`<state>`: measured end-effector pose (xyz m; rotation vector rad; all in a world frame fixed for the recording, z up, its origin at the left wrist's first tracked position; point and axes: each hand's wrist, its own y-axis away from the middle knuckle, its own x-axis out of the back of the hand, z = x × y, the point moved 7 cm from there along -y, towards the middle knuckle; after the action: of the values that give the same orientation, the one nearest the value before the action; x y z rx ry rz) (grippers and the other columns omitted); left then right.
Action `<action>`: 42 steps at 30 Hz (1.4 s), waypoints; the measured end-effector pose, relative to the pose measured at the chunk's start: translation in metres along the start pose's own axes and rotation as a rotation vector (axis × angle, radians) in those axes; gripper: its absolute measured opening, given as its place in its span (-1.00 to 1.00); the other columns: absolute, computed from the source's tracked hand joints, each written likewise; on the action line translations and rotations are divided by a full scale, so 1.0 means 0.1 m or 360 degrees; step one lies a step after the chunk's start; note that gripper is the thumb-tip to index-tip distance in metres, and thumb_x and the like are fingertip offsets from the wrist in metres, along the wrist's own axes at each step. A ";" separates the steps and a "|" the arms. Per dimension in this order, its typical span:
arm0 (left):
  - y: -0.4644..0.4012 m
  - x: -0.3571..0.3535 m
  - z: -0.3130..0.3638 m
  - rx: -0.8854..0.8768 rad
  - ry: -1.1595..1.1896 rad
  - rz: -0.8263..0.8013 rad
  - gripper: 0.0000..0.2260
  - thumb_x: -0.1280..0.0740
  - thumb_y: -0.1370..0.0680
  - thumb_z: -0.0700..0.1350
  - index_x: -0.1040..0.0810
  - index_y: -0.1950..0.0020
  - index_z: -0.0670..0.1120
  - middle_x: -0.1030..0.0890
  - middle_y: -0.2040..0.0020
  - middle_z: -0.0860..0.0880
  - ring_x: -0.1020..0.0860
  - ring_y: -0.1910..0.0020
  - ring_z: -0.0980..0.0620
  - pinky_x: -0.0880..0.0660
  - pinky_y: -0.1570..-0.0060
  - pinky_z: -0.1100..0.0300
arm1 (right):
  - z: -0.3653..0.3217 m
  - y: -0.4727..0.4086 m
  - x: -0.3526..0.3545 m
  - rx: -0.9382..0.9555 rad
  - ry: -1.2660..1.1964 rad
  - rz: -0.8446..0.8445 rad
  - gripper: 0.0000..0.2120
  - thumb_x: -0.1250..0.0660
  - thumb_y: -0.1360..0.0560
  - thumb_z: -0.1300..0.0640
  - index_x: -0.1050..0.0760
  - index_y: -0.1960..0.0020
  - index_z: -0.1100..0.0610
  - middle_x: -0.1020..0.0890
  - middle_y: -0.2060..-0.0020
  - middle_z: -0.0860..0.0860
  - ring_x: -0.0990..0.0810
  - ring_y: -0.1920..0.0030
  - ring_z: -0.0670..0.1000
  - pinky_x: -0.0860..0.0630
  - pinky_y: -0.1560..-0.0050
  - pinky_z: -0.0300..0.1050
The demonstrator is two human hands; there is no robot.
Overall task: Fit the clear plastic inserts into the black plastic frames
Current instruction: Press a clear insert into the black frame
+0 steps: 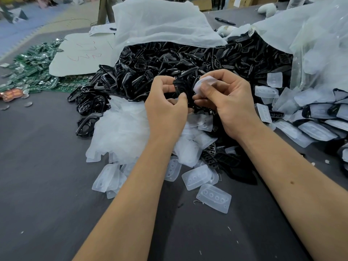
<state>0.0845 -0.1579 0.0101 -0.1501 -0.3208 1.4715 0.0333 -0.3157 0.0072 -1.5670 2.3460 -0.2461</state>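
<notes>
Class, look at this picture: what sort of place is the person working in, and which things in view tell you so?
Probably a small factory or assembly workshop. A bulk bag spills a heap of black frames, loose clear inserts lie on the table, and a pile of green circuit boards sits at the far left.

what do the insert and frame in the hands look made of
Clear insert: looks like soft, frosted translucent plastic or silicone; milky, and it appears to bend in the right hand. Black frame, in the left hand: glossy hard plastic, with sharp highlights.
</notes>
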 end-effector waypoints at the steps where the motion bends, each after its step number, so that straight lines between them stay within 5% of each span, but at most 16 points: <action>1: 0.00 0.00 0.00 -0.0004 0.0016 -0.0003 -0.74 -0.39 -0.57 -0.33 -0.47 -0.09 0.00 -0.57 -0.09 -0.15 -0.70 0.24 -0.18 -0.63 0.34 0.20 | 0.01 0.00 0.01 0.0002 0.0012 0.0007 -0.89 -0.42 -0.59 0.36 -0.58 -0.11 0.32 -0.70 0.12 0.20 -0.71 0.18 0.07 -0.66 0.09 -0.12; 11: 0.00 -0.01 -0.01 0.0013 0.0080 -0.0037 -0.73 -0.40 -0.56 -0.33 -0.49 -0.11 -0.01 -0.56 -0.10 -0.15 -0.70 0.26 -0.07 -0.67 0.32 0.12 | 0.03 -0.03 0.04 0.0069 0.0159 0.0103 -0.93 -0.49 -0.55 0.28 -0.69 -0.03 0.21 -0.74 0.20 -0.03 -0.64 0.23 -0.18 -0.55 0.12 -0.31; 20: 0.00 0.00 -0.01 0.0054 0.0208 -0.0057 -0.71 -0.39 -0.52 -0.35 -0.41 -0.03 0.01 -0.59 0.00 -0.13 -0.69 0.36 -0.06 -0.69 0.30 0.01 | 0.03 -0.02 0.04 0.0033 0.0224 0.0098 -0.91 -0.52 -0.53 0.23 -0.69 -0.01 0.23 -0.70 0.22 0.06 -0.56 0.32 -0.10 -0.52 0.26 -0.18; 26: -0.01 0.01 -0.06 0.0136 0.0251 -0.0052 -0.72 -0.37 -0.49 -0.33 -0.36 -0.05 -0.06 -0.53 -0.10 -0.34 -0.63 0.10 -0.47 -0.69 0.16 -0.24 | 0.00 -0.02 0.00 0.0016 0.0231 0.0041 -0.95 -0.47 -0.58 0.23 -0.65 0.07 0.19 -0.65 0.23 0.05 -0.51 0.35 -0.09 -0.50 0.33 -0.20; 30: 0.00 -0.01 -0.06 0.0147 0.0382 -0.0071 -0.69 -0.39 -0.51 -0.39 -0.34 -0.03 -0.09 -0.42 0.04 -0.19 -0.53 0.24 -0.21 -0.71 0.18 -0.20 | 0.02 -0.02 -0.03 -0.0062 0.0236 -0.0032 -0.90 -0.41 -0.60 0.25 -0.61 0.10 0.20 -0.60 0.20 0.12 -0.52 0.30 -0.05 -0.48 0.32 -0.21; 34: 0.01 -0.05 -0.08 0.0185 0.0388 -0.0085 -0.67 -0.47 -0.49 -0.29 -0.36 -0.01 -0.03 -0.37 0.08 -0.10 -0.44 0.24 -0.01 -0.64 0.08 -0.37 | 0.01 -0.01 -0.07 -0.0014 0.0331 -0.0023 -0.90 -0.49 -0.55 0.27 -0.62 0.12 0.24 -0.68 0.25 0.21 -0.65 0.27 0.08 -0.49 0.32 -0.27; 38: 0.02 -0.06 -0.09 0.0151 0.0395 -0.0043 -0.72 -0.44 -0.47 -0.23 -0.38 0.00 -0.01 -0.42 0.14 -0.03 -0.38 0.22 -0.02 -0.61 0.06 -0.29 | 0.01 -0.01 -0.04 0.0042 0.0396 0.0102 -0.79 -0.57 -0.48 0.22 -0.56 0.17 0.28 -0.66 0.22 0.30 -0.58 0.29 0.10 -0.52 0.28 -0.09; 42: 0.01 -0.11 -0.15 0.0207 0.0511 -0.0092 -0.70 -0.42 -0.51 -0.32 -0.39 0.03 0.01 -0.46 0.30 0.19 -0.43 0.19 -0.05 -0.56 -0.07 -0.46 | 0.01 -0.02 -0.03 0.0064 0.0386 0.0131 -0.79 -0.56 -0.49 0.21 -0.54 0.19 0.20 -0.68 0.18 0.24 -0.61 0.27 0.08 -0.53 0.29 -0.11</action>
<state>0.0871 -0.1673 -0.0059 -0.2665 0.0307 1.3809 0.0363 -0.3138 0.0077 -1.4913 2.5632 -0.4859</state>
